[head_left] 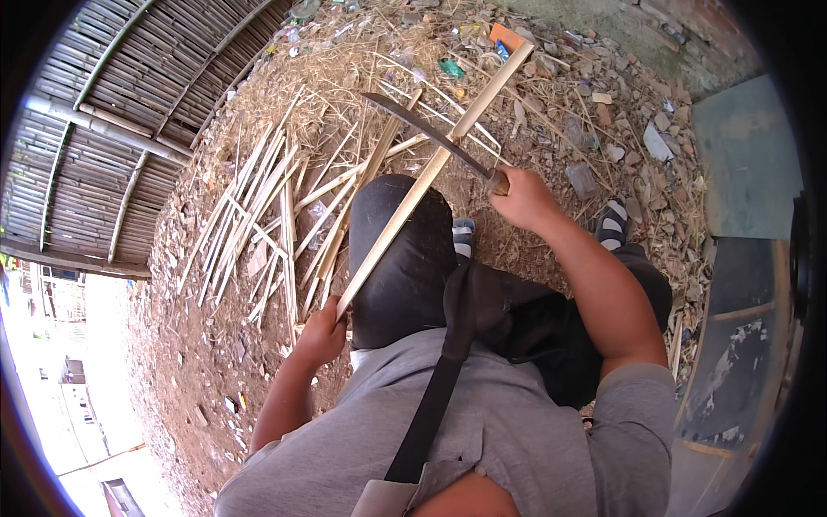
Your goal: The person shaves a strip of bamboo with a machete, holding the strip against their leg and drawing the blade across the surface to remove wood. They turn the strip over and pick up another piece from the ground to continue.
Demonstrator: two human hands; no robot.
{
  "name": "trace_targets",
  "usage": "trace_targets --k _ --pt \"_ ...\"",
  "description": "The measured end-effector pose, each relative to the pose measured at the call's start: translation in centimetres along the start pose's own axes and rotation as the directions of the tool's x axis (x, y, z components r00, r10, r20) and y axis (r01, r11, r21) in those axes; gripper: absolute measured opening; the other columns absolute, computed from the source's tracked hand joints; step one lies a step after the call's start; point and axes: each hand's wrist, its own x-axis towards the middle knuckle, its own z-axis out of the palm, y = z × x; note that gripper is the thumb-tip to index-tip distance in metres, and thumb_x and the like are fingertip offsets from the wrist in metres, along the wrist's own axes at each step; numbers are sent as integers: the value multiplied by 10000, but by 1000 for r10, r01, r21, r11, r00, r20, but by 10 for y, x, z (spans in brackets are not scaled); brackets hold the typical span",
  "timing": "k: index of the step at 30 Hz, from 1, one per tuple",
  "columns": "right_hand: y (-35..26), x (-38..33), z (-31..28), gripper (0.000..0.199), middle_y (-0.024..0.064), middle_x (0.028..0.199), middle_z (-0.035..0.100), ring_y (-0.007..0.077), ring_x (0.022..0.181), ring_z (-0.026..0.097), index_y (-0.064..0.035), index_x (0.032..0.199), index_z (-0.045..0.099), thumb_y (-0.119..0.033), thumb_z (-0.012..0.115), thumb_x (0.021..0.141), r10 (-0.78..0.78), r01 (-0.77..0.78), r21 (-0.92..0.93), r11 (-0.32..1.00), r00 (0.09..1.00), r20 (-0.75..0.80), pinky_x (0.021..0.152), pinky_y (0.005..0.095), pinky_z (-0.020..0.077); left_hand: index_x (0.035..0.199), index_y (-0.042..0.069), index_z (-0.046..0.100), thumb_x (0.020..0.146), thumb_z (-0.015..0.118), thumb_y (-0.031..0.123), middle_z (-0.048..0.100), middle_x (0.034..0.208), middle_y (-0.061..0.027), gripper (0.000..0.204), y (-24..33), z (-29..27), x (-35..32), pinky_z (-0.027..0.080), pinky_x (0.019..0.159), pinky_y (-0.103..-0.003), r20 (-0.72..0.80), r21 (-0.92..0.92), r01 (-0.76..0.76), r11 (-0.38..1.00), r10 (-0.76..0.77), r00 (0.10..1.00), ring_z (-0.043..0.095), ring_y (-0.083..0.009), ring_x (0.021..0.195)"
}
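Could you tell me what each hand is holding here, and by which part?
The left hand grips the bamboo strip at its near end; the right hand holds the knife by its handle.

the left hand [323, 332] sits low beside the left knee, fingers curled shut in a firm fist-like grip, knuckles facing outward. its bare forearm runs back and down toward the grey sleeve, elbow bent. the right hand [521, 196] reaches farther forward past the knees, fingers wrapped closed, wrist fairly straight. the right forearm is bare and stretched out, the elbow bent near the short grey sleeve. the two hands are well apart.
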Motion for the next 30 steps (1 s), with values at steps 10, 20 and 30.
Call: trace_targets --k 10,20,30 --pt "-53 -20 -23 212 157 762 685 383 774 699 -94 943 655 -239 736 810 -341 340 -188 921 940 32 733 500 543 1191 11 511 903 506 75 666 897 -330 295 13 -8 -5 483 815 -627 -27 123 64 990 -61 998 640 -537 890" --pt "9 8 -38 215 160 778 695 403 769 693 -73 933 649 -190 742 778 -301 234 -422 876 949 -98 719 508 544 1205 17 520 903 514 63 668 827 -305 305 1 -12 1 510 751 -620 -52 219 40 975 -30 998 650 -529 796" --pt "12 4 -8 383 215 847 710 416 832 697 -39 1105 696 -250 743 790 -81 65 138 988 989 121 748 472 544 1212 46 523 894 521 76 669 845 -307 320 1 -3 0 503 784 -624 -89 173 62 983 -47 995 652 -521 838"
